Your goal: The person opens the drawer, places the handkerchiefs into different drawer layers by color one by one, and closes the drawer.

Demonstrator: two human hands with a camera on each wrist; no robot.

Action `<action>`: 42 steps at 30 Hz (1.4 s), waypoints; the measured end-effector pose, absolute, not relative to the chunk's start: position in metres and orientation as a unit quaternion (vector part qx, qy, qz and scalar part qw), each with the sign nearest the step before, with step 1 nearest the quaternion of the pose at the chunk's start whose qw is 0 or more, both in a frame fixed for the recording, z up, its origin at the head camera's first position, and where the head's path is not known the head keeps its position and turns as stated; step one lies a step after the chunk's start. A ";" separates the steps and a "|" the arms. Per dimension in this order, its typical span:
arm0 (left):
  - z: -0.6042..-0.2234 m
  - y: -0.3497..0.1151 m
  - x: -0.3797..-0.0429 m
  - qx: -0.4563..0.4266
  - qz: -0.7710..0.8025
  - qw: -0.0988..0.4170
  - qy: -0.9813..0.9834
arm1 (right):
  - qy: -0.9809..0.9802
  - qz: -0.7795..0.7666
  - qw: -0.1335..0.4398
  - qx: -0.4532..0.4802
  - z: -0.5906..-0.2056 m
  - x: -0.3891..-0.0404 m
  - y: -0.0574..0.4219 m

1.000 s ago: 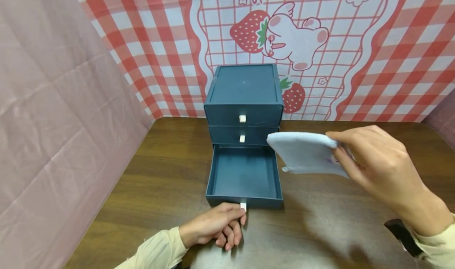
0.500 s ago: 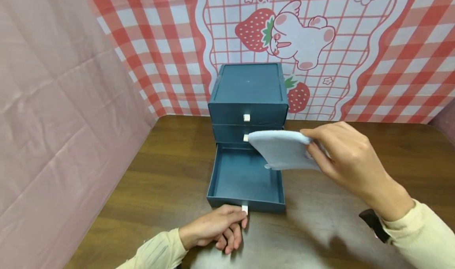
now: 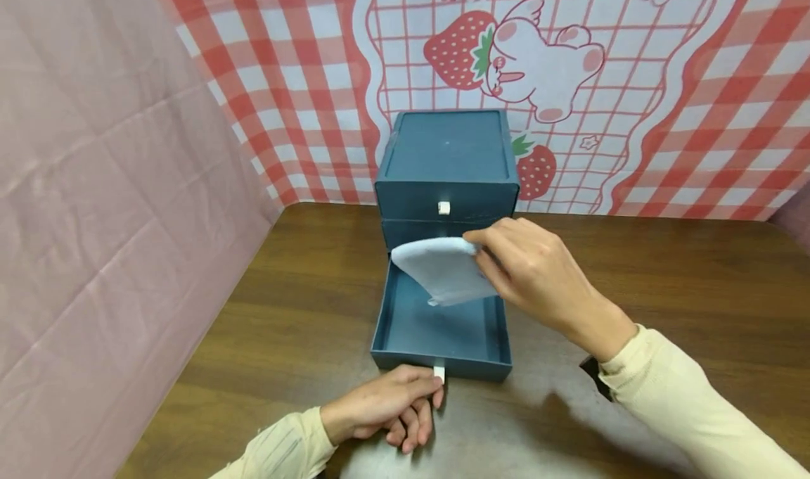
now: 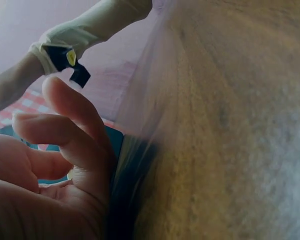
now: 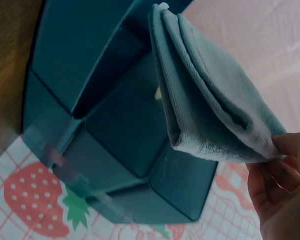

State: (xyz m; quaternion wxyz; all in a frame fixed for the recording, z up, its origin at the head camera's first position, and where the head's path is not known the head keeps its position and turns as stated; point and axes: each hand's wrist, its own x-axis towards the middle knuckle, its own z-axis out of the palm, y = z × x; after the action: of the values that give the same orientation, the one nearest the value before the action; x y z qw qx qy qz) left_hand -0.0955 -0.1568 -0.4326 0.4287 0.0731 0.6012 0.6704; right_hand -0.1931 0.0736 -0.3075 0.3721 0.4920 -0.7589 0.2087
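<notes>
My right hand [image 3: 538,271] pinches a folded pale blue towel [image 3: 439,268] by one end and holds it over the pulled-out bottom drawer [image 3: 436,335] of a dark teal drawer unit [image 3: 449,148]. Stacked folds of the towel [image 5: 215,95] show in the right wrist view, with thumb and fingers on its edge. Down at the drawer's front, my left hand [image 3: 392,401] pinches the small white pull tab [image 3: 439,374] between thumb and forefinger, its other fingers loosely curled. The towel hides the middle drawer's tab in the head view.
The unit stands on a brown wooden table [image 3: 285,310], its upper two drawers closed. Behind it hangs a red-and-white checked cloth [image 3: 304,92] with strawberry prints. A pink cloth [image 3: 114,205] hangs along the left side.
My right hand has carried the towel leftward from the right of the unit to above the drawer. My left hand has stayed at the pull tab.
</notes>
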 end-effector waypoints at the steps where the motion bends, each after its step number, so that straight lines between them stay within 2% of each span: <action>1: -0.433 -0.157 -0.096 0.074 0.671 0.428 0.601 | -0.758 0.213 0.368 0.494 -0.310 -0.196 0.070; 10: -0.434 -0.158 -0.096 0.074 0.671 0.426 0.602 | -0.752 0.200 0.360 0.514 -0.332 -0.210 0.045; 18: -0.433 -0.159 -0.096 0.071 0.666 0.431 0.605 | -0.775 0.223 0.237 0.542 -0.360 -0.189 0.046; 25: -0.434 -0.159 -0.096 0.074 0.666 0.429 0.605 | -0.805 0.201 0.150 0.537 -0.366 -0.171 0.057; 35: -0.434 -0.159 -0.095 0.077 0.669 0.425 0.605 | -0.834 0.151 0.067 0.527 -0.375 -0.170 0.060; 42: -0.434 -0.158 -0.095 0.079 0.668 0.422 0.607 | -0.847 0.113 0.070 0.516 -0.376 -0.174 0.062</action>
State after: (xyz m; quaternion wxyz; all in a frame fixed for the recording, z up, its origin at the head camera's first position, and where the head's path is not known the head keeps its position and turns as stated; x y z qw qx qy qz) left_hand -0.0948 -0.1580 -0.4339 0.4222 0.0786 0.6075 0.6682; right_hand -0.1743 0.0618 -0.3763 0.0702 0.5156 -0.8465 0.1126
